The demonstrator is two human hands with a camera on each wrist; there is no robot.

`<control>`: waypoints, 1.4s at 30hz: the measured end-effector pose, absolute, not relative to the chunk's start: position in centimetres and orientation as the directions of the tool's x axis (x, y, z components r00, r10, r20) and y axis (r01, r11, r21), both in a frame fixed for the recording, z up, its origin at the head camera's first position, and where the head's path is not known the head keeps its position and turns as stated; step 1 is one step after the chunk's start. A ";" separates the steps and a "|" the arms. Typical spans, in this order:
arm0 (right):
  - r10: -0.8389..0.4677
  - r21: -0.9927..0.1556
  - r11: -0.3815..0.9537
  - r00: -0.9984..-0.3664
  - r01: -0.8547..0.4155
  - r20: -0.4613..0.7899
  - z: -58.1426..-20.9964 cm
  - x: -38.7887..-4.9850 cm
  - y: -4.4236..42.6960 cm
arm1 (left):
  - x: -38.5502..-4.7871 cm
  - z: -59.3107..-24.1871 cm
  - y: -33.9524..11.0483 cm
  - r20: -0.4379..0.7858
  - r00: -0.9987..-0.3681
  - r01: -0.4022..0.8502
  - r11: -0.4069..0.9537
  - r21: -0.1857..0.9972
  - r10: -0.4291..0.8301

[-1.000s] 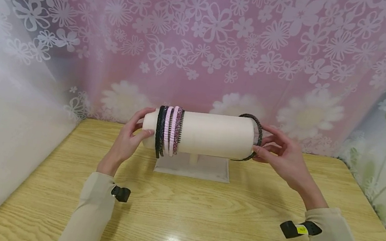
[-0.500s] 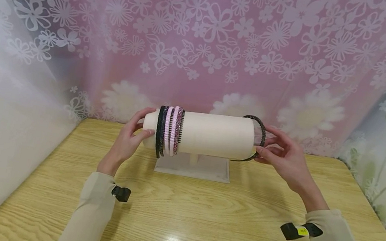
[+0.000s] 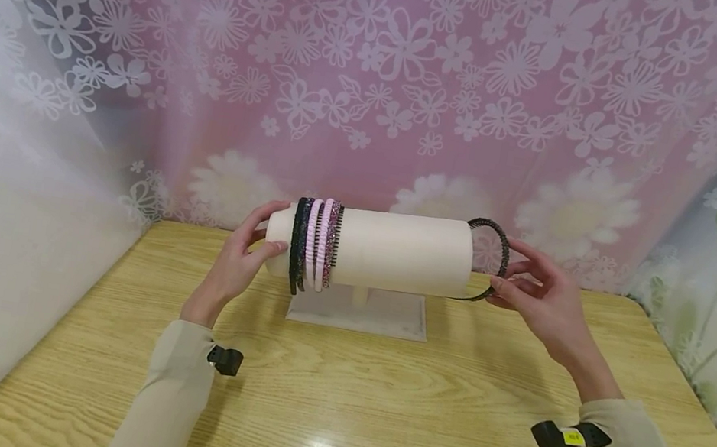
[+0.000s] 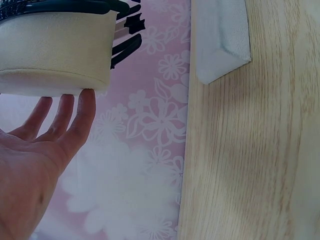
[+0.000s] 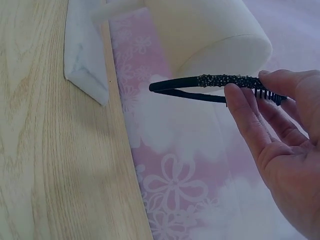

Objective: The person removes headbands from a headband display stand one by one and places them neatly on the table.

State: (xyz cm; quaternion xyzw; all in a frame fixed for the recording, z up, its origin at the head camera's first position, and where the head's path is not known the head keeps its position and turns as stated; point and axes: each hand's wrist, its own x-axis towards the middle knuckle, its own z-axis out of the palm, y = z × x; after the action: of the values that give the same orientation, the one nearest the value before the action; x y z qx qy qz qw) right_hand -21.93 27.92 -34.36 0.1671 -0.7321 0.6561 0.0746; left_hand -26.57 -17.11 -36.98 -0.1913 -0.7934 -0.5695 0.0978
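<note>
A cream cylindrical headband stand rises from a pale base on the table. My left hand grips its left end, thumb in front and fingertips against the end edge. Near that end, several headbands wrap the cylinder: black, dark glittery, pink and pink glittery, some with comb teeth. Off the right end, my right hand pinches a dark beaded headband between thumb and fingers. In the right wrist view this headband shows sparkly stones, comb teeth and a black tip, beside the cylinder's end face.
The wood-grain table extends in front of the stand. A pink floral curtain hangs close behind it, with pale sheets at both sides.
My right hand has drawn the dark headband rightward, from around the cylinder's right end to just past it. My left hand keeps its hold on the stand, which has not moved.
</note>
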 end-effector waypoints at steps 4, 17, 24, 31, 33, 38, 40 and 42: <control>-0.122 -0.934 0.136 -0.941 -0.331 0.315 -34.5 -21.6 28.3 | -26.5 -37.0 -17.1 0.371 -0.908 0.413 0.281 0.866 0.192; -0.074 -0.831 0.443 -0.938 -0.336 0.339 -34.8 -20.5 30.0 | -26.4 -37.2 -17.1 0.366 -0.912 0.408 0.295 0.864 0.188; -0.051 -0.807 0.503 -0.942 -0.310 0.330 -35.1 -20.0 31.1 | -26.5 -37.2 -17.1 0.366 -0.912 0.408 0.294 0.864 0.187; -0.046 -0.807 0.495 -0.938 -0.321 0.345 -35.6 -19.8 32.5 | -26.5 -37.1 -17.0 0.374 -0.908 0.415 0.288 0.863 0.189; -0.047 -0.804 0.496 -0.935 -0.328 0.353 -35.7 -19.6 32.8 | -26.5 -37.1 -17.1 0.373 -0.909 0.414 0.287 0.864 0.189; -0.017 -0.789 0.536 -0.938 -0.300 0.346 -35.6 -19.2 33.5 | -26.6 -37.1 -17.1 0.369 -0.910 0.410 0.278 0.869 0.190; -0.007 -0.780 0.557 -0.941 -0.285 0.339 -35.7 -19.1 33.8 | -26.6 -37.1 -17.1 0.368 -0.910 0.409 0.275 0.870 0.190; -0.008 -0.771 0.568 -0.939 -0.287 0.344 -35.7 -18.9 34.1 | -26.6 -37.1 -17.1 0.368 -0.910 0.410 0.274 0.870 0.190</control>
State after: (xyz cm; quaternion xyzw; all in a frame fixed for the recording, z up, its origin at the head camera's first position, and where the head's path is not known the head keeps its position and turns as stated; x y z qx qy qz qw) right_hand -18.92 34.10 -35.73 0.0847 -0.8723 0.4568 0.1526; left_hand -26.60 -17.12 -37.08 -0.1891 -0.7923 -0.5721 0.0960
